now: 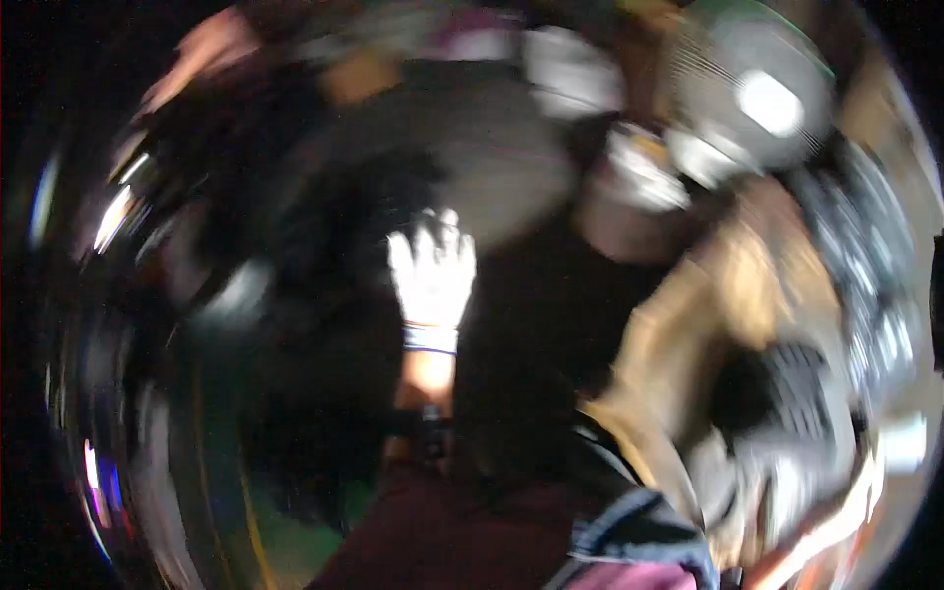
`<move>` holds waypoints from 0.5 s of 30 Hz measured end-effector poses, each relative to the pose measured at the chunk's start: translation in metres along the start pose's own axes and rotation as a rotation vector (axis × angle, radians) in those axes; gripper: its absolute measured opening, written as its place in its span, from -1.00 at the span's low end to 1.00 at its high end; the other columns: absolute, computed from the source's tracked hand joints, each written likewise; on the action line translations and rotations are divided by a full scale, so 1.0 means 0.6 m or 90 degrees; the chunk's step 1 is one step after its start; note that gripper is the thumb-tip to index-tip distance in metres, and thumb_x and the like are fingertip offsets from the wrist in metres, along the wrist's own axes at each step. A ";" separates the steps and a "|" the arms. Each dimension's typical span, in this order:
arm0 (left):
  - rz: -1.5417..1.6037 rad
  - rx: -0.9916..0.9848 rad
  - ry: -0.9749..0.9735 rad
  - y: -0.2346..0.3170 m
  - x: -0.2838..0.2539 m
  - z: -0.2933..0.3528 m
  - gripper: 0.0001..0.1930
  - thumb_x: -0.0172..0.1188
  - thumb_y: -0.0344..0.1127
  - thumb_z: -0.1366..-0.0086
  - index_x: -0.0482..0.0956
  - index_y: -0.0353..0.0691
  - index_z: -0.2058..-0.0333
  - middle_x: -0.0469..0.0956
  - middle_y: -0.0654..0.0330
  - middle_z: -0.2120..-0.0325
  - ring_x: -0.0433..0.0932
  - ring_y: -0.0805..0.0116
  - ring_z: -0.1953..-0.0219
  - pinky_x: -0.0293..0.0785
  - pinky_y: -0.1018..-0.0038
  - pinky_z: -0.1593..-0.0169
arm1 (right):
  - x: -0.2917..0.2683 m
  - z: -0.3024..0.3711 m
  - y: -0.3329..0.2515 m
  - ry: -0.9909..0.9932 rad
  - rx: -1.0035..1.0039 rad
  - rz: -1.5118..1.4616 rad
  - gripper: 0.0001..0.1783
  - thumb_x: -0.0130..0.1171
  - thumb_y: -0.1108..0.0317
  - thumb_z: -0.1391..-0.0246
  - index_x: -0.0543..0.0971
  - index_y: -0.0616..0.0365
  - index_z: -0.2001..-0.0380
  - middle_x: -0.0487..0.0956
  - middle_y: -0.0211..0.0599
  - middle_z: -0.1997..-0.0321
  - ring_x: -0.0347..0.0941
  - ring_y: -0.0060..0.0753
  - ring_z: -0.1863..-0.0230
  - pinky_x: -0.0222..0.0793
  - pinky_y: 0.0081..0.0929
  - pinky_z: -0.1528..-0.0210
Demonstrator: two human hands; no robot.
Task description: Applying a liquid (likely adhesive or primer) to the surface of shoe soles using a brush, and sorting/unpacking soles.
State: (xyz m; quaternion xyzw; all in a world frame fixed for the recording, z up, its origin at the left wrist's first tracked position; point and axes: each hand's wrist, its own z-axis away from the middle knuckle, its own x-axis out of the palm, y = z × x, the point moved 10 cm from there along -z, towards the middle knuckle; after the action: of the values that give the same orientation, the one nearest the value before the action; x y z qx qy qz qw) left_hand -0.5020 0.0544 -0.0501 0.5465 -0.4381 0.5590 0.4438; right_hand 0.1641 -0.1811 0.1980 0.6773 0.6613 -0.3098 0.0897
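One hand (431,270) is all the head view shows with any sureness, a gloved white hand reaching up the middle of the picture from a dark maroon sleeve (433,531), with a pale striped cuff (431,337) at the wrist and a dark band (428,425) lower on the forearm. Which hand it is cannot be settled: the arm rises near the centre, and the whole frame is smeared by motion. Its fingers (425,234) look spread and laid flat rather than curled, probably pressing or steadying, with their tips resting on or just short of a broad grey rounded surface (472,147) that lies directly beyond them; whether they touch it is unclear. Dark, unreadable shapes sit to either side of the fingers. Well off to the right of the fingertips, and higher, a round grey ribbed object with a bright spot (757,98) can be made out, with a paler blurred thing (644,172) just below it. Tan, cardboard-like material (737,285) spreads to the right of the wrist, and a dark gridded thing (787,393) lies lower still. No second hand shows.
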 end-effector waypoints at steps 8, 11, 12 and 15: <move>-0.859 -0.543 -0.530 -0.831 -0.003 0.107 -0.48 0.34 -0.15 -0.41 0.50 -0.27 -0.23 0.57 -0.01 -0.12 0.51 0.12 -0.14 0.47 0.20 -0.27 | -0.057 0.104 0.220 0.216 0.341 -0.326 -0.67 0.34 0.29 -0.28 0.67 0.26 -0.01 0.70 -0.24 -0.02 0.56 -0.46 0.05 0.47 -0.45 -0.09; -1.165 -0.227 -0.958 -0.972 0.044 0.188 -0.09 0.51 0.04 -0.22 0.34 -0.36 -0.39 0.36 -0.22 -0.35 0.30 -0.19 -0.41 0.29 0.11 -0.45 | -0.160 0.132 0.276 0.251 0.315 -0.205 -0.69 0.28 0.35 -0.32 0.67 0.25 -0.06 0.70 -0.23 -0.13 0.60 -0.36 -0.11 0.49 -0.38 -0.22; -1.195 -0.164 -1.007 -0.987 0.025 0.213 -0.03 0.53 0.09 -0.20 0.31 -0.34 -0.41 0.32 -0.27 -0.37 0.30 -0.24 -0.41 0.28 0.09 -0.46 | -0.190 0.133 0.272 0.199 0.250 -0.006 -0.71 0.24 0.36 -0.34 0.71 0.30 0.00 0.71 -0.25 -0.09 0.61 -0.42 -0.08 0.49 -0.36 -0.25; -1.360 -0.197 -0.998 -0.990 -0.019 0.203 0.07 0.53 0.12 -0.17 0.19 -0.26 -0.49 0.21 -0.39 -0.42 0.23 -0.34 -0.45 0.22 0.01 -0.49 | -0.211 0.171 0.335 0.076 0.158 0.300 -0.77 0.27 0.34 -0.29 0.75 0.10 0.04 0.73 -0.28 -0.07 0.61 -0.42 -0.11 0.48 -0.42 -0.23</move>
State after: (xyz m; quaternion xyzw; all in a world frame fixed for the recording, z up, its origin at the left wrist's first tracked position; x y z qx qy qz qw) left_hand 0.1044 0.0674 -0.0566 0.7385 0.0063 -0.5759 0.3505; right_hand 0.3330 -0.3640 0.1269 0.8355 0.4463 -0.3184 0.0364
